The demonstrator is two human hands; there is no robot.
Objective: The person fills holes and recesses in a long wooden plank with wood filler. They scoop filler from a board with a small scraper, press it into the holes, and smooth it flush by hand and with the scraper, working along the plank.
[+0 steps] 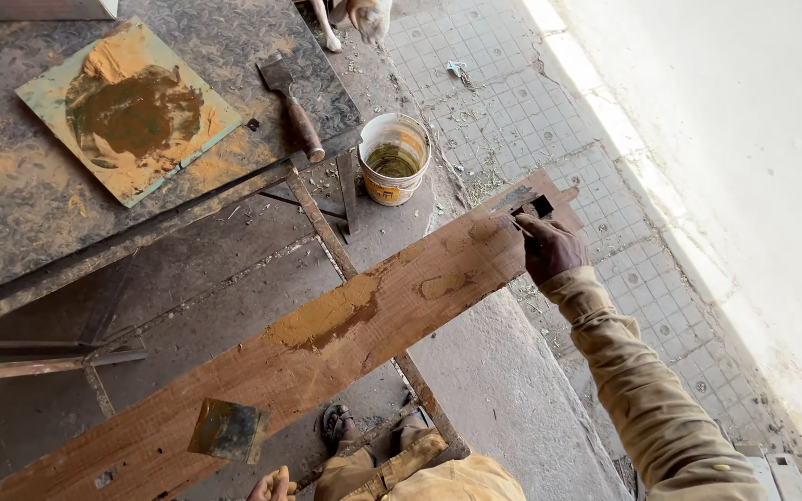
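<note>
Over at the far end of the long wooden plank (327, 334), which lies slanted across a metal frame (327, 237), the right hand (549, 246) is closed around a small dark scraper (533, 206) and presses it to the wood. Down at the near end, the left hand (271, 485) pinches a flat putty blade (227, 430) resting on the plank, while a paint bucket (394, 158) stands just beyond, on the floor.

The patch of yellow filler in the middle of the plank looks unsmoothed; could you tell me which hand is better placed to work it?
Probably the right hand: it already grips a small scraper against the plank. The left hand sits low at the frame's edge, empty as far as visible, nearer the spare putty knife.
</note>
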